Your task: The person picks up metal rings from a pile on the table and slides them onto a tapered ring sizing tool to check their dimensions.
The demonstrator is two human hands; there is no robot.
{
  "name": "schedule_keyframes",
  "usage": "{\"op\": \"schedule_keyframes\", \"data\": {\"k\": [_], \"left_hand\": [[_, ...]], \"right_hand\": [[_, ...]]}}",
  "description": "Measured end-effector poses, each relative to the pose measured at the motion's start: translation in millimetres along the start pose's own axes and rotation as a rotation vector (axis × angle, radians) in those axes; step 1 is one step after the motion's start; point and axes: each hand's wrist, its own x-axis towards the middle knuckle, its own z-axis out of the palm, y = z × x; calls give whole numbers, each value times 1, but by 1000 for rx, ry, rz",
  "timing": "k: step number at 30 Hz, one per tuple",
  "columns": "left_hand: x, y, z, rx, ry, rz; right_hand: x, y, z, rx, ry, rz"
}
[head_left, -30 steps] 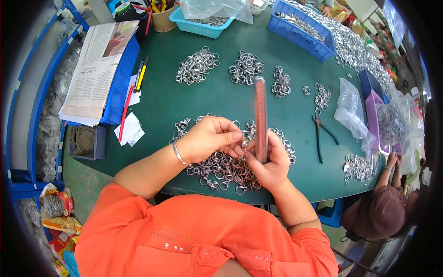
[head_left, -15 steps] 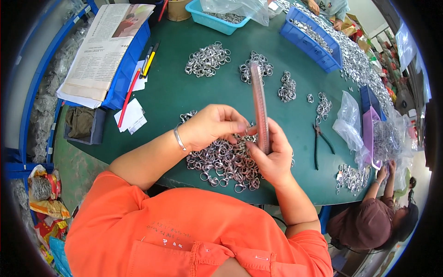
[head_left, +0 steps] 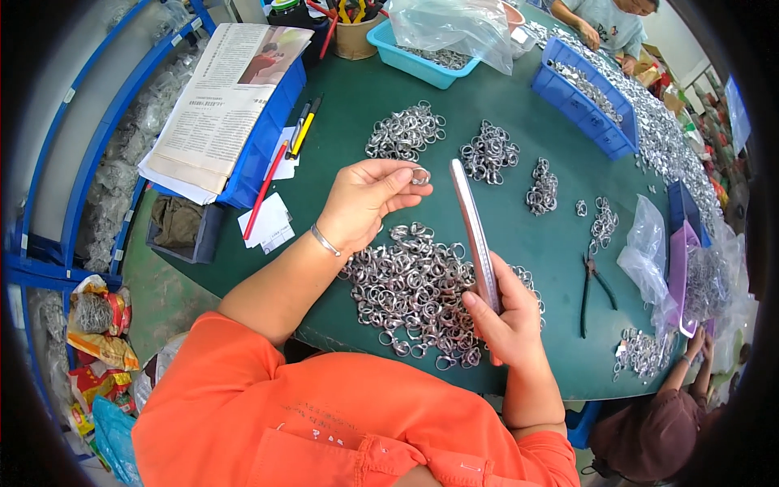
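Between the thumb and fingers of my left hand (head_left: 369, 201) is a small silver ring (head_left: 420, 177), held above the table just left of the mandrel's tip. My right hand (head_left: 513, 318) is wrapped round a long tapered ring mandrel (head_left: 475, 231) with scale marks along it. Its narrow end points away from me and leans left; a reddish end shows below the hand. Beneath and between both hands lies a big heap of silver rings (head_left: 414, 284), partly covered by my right hand.
Smaller ring piles (head_left: 406, 131) lie beyond on the green table (head_left: 341, 105). Pliers (head_left: 591, 296) and a plastic bag (head_left: 645, 239) are at right, a blue bin with newspapers (head_left: 219, 105) at left. Two people work nearby, one across (head_left: 608, 28), one at lower right (head_left: 649, 434).
My left hand has moved away from the heap and lifted a ring clear of the mandrel. The mandrel now leans further left. The whole view has shifted a little.
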Motion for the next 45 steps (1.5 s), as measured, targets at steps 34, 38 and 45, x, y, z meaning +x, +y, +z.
{"op": "schedule_keyframes", "data": {"k": [34,38,45], "left_hand": [[-13,-12,12,97,-482,-84],[-16,-9,11,125,-504,-63],[-20,-17,21,38,-430,-76]], "right_hand": [[5,-6,-8,-49,-252,-48],[6,-12,-7,-4,-292,32],[4,-8,-8,-20,-210,-23]]}}
